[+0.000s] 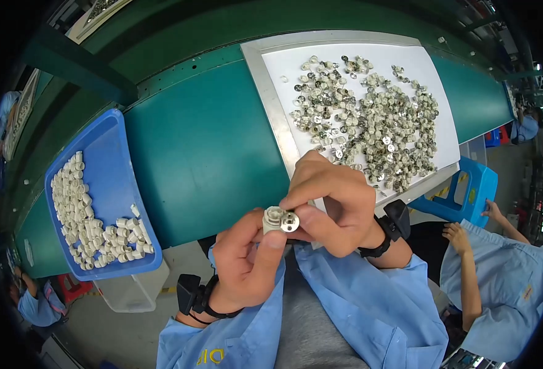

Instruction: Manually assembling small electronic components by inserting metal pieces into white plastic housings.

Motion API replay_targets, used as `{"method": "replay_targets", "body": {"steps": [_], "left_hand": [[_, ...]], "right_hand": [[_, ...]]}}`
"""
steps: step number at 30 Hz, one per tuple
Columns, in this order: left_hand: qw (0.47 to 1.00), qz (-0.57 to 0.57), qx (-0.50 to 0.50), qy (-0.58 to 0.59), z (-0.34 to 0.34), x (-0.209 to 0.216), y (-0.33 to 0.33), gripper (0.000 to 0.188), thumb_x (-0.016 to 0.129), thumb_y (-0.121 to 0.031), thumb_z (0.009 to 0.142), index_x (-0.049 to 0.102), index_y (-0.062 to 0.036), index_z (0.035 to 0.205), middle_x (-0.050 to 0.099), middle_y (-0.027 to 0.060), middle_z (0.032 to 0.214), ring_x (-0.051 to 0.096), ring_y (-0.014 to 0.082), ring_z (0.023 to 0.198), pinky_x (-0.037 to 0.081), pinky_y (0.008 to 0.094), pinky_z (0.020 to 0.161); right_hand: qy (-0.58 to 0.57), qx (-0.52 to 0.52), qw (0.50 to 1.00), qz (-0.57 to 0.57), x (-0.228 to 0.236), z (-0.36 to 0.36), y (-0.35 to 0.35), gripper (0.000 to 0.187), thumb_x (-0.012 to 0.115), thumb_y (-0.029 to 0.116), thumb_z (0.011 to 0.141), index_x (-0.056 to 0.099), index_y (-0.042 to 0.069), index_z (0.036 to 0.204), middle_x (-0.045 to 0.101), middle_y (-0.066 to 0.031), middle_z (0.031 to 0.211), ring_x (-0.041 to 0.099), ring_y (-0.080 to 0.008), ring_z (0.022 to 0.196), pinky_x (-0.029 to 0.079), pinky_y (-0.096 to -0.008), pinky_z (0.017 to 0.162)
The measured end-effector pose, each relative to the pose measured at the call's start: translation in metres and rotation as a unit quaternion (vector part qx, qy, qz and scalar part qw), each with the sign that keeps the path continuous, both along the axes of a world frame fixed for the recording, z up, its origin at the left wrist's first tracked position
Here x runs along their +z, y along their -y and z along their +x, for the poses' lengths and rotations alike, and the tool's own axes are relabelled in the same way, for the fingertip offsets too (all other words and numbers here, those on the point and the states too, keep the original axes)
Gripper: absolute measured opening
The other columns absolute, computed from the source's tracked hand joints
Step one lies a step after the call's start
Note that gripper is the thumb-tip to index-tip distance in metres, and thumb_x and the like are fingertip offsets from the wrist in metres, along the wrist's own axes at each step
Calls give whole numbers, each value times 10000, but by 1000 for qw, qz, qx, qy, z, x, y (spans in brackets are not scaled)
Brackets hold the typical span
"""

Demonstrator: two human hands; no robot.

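Close in front of my body, my left hand (243, 261) is closed around a small white plastic cap (271, 216), its hollow end facing up. My right hand (338, 206) pinches a small round metal piece (290, 222) with holes in its face. The metal piece sits against the right side of the cap's opening; I cannot tell whether it is inside the cap. Just beyond my right hand lies a metal-framed white tray (277, 74), strewn with many small metal and whitish parts (397, 117).
At left, a blue tray (110, 172) holds a heap of white caps (71, 200), above a clear bin (130, 292). A green worktop (203, 154) runs between the trays. To the right are a blue stool (471, 194) and a co-worker's blue sleeve (490, 283). Another person (37, 304) is at far left.
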State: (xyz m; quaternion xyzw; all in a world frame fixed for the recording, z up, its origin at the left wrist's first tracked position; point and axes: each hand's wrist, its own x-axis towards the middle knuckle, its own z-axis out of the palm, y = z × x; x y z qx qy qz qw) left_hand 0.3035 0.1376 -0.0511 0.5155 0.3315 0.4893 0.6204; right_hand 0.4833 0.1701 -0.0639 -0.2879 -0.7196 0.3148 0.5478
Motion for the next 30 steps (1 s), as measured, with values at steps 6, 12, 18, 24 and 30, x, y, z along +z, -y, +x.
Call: {"method": "replay_targets", "body": {"steps": [6,12,18,24,30], "left_hand": [[997,30,-9,-73,-4,-4,1,191,578,-106,999,636,76,1016,737,135,902,619,107,710,475,251,660],[998,24,-15,-56,0,-8,5,195,593,-103,986,632,87,1011,713,118,842,591,108,691,454,255,635],[998,49,21,-16,5,-12,8,201,586,-90,983,616,99,1044,692,137,828,597,130,712,460,262,648],[997,70,-12,-32,-2,-17,3,219,569,-91,989,609,104,1082,695,146,874,632,145,762,490,268,691],[996,-60,-21,63,1,-11,5,233,584,-100,985,626,91,1111,705,137,944,656,155,848,508,287,780]], "right_hand": [[26,0,993,118,4,6,-9,244,689,3,796,657,5,1038,678,-94,768,621,-214,619,400,-355,617],[46,-88,983,156,-6,0,6,188,683,-24,825,636,21,1001,688,-104,787,656,-212,636,428,-347,626],[10,-129,982,137,-7,-9,13,172,657,-22,850,611,20,1010,701,-133,820,677,-224,648,460,-351,642],[-18,-69,997,-11,3,-6,13,196,643,0,847,602,25,1037,687,-156,874,665,-234,725,481,-363,673],[39,-202,970,131,-8,-4,16,279,732,113,781,644,104,1046,636,-121,1020,615,-245,868,442,-373,700]]}}
